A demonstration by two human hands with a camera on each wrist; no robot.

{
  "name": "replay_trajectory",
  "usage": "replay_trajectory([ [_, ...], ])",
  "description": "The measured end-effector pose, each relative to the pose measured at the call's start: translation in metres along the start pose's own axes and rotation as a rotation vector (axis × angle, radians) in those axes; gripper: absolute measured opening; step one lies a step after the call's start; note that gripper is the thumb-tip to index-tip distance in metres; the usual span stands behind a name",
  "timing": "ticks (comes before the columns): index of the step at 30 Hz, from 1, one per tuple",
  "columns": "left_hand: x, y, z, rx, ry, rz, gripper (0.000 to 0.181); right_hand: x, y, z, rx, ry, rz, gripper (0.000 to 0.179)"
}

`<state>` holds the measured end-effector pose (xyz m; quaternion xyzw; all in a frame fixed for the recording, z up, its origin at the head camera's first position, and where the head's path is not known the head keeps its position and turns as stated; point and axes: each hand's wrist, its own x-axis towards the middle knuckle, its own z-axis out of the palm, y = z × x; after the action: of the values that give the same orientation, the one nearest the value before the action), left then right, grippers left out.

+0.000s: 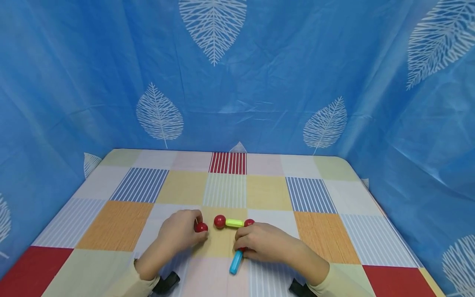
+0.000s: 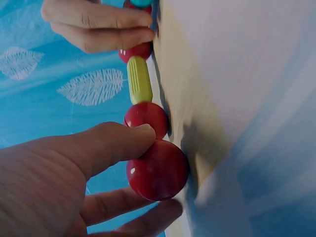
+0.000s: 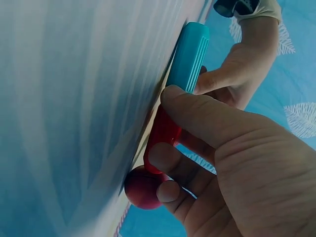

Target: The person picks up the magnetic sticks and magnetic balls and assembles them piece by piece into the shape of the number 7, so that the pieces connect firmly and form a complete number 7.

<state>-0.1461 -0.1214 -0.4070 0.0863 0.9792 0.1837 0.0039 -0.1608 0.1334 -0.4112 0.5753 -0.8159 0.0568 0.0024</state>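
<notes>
My left hand (image 1: 182,232) pinches a glossy red ball (image 2: 158,170), with the thumb on its near side and the fingers beyond. Just right of it lies another red ball (image 1: 219,222), joined to a ribbed yellow-green rod (image 1: 234,223) that ends at a third red ball (image 1: 249,222). My right hand (image 1: 265,242) grips a red rod (image 3: 164,129), thumb on one side and fingertips on the other. One end of this rod meets the third ball in the right wrist view; a ribbed blue rod (image 3: 189,57) extends from the other. In the head view the hand covers most of the red rod.
A patchwork-patterned cloth (image 1: 185,187) covers the table under both hands. Blue curtains with white leaf prints (image 1: 159,113) hang behind the table and along both sides. Dark wrist straps (image 1: 167,282) show near the cream sleeves.
</notes>
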Motion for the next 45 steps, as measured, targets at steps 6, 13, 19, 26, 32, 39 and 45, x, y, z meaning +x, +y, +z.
replay_trajectory([
  [6,-0.011,0.008,0.002,-0.027,-0.033,0.012,0.031,-0.002,0.000,-0.001,-0.019,0.007,-0.021,0.015],
  [13,-0.026,0.018,0.006,-0.073,-0.107,0.068,0.030,-0.003,0.002,-0.003,0.009,-0.008,-0.012,0.017],
  [19,-0.039,0.026,0.005,-0.108,-0.145,0.151,0.029,-0.002,0.004,-0.005,0.042,-0.019,-0.006,0.018],
  [26,-0.049,0.034,0.007,-0.090,-0.189,0.200,0.030,-0.002,0.005,-0.007,0.057,-0.036,0.006,0.020],
  [32,-0.053,0.044,0.009,-0.083,-0.290,0.191,0.035,-0.003,0.006,-0.009,0.053,-0.027,-0.002,0.020],
  [39,-0.057,0.051,0.012,-0.051,-0.297,0.231,0.034,-0.002,0.008,-0.011,0.038,-0.014,-0.022,0.015],
  [45,-0.057,0.057,0.017,-0.058,-0.260,0.250,0.034,0.000,0.011,-0.010,0.030,-0.004,-0.028,0.016],
])
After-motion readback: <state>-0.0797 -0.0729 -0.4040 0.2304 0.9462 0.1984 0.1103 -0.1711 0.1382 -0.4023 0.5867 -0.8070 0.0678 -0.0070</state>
